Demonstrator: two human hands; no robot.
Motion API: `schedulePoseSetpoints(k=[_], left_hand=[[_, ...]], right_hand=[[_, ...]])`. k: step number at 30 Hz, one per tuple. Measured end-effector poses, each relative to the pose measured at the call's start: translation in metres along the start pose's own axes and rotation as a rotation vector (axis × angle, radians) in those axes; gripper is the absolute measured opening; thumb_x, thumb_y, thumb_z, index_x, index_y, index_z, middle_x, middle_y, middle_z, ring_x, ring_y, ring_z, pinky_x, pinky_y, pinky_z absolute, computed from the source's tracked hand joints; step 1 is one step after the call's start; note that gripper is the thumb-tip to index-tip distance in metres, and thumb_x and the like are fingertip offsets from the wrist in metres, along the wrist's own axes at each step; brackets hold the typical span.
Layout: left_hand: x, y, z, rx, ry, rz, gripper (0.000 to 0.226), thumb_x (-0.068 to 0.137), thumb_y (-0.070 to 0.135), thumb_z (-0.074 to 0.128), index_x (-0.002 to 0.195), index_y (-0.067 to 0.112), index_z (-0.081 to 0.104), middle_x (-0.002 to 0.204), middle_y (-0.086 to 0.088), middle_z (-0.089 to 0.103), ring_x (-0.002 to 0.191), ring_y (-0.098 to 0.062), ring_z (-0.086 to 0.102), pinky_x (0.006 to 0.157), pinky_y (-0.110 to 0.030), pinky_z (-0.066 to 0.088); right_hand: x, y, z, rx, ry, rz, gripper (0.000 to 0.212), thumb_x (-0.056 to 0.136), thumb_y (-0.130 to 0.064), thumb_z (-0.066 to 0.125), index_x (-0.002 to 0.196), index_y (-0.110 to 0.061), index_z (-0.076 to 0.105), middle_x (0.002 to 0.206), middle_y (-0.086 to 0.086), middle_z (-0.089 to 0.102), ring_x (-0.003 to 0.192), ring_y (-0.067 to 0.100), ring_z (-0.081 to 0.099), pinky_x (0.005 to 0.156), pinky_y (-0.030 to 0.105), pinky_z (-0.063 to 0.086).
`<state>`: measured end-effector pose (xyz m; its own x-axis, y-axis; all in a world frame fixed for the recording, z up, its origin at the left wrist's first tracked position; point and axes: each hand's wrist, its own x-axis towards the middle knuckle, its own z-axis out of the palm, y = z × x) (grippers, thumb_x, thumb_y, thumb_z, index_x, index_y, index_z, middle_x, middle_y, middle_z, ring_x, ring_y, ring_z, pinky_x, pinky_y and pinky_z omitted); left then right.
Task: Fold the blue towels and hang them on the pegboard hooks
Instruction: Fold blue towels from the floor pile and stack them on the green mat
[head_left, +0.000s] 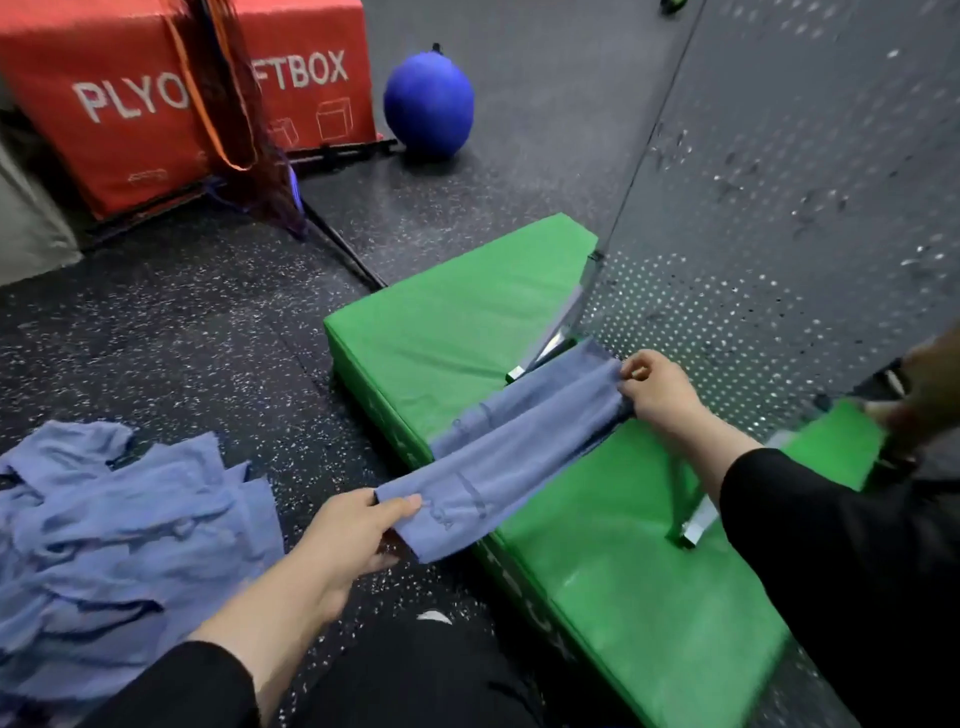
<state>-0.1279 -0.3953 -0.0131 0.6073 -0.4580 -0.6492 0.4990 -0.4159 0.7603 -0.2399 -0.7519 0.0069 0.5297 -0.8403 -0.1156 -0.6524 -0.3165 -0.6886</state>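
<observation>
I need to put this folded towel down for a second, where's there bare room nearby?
The green mat is bare between its far corner and the stretched towel. The floor beyond the towel pile is also free. The pile crowds your left.

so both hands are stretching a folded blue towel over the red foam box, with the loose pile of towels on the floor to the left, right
Not quite: the folded blue cloth towel is stretched over a green padded foam block, not the red one, which sits far back. The head view shows the left hand and right hand gripping its ends, and the loose pile of blue towels on the floor to the left.
</observation>
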Motion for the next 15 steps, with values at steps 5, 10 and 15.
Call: schedulePoseSetpoints(k=[5,10,15], left_hand=[[0.035,-0.007,0.030,0.093,-0.082,-0.081,0.018,0.092,0.016,0.072,0.106,0.006,0.074,0.100,-0.014,0.078,0.077,-0.020,0.065,0.069,-0.033,0.052],[0.064,-0.020,0.062,0.147,-0.136,-0.184,0.021,0.092,0.016,0.072,0.110,0.005,0.068,0.089,-0.007,0.074,0.071,-0.016,0.064,0.060,-0.028,0.045],[0.085,-0.033,0.073,0.201,-0.169,-0.256,0.015,0.091,0.019,0.074,0.102,0.010,0.069,0.083,-0.005,0.069,0.067,-0.017,0.065,0.058,-0.028,0.045]], right_hand=[[0.042,0.037,0.014,-0.154,-0.018,0.042,0.015,0.088,-0.004,0.060,0.082,-0.018,0.061,0.090,0.011,0.067,0.081,0.027,0.062,0.068,0.028,0.044],[0.072,0.080,0.028,-0.222,-0.031,0.079,0.020,0.088,-0.004,0.060,0.079,-0.022,0.061,0.092,0.014,0.071,0.088,0.031,0.066,0.080,0.035,0.052],[0.081,0.109,0.044,-0.239,-0.010,0.096,0.021,0.088,-0.003,0.056,0.080,-0.023,0.059,0.087,0.007,0.065,0.089,0.031,0.065,0.081,0.034,0.052]])
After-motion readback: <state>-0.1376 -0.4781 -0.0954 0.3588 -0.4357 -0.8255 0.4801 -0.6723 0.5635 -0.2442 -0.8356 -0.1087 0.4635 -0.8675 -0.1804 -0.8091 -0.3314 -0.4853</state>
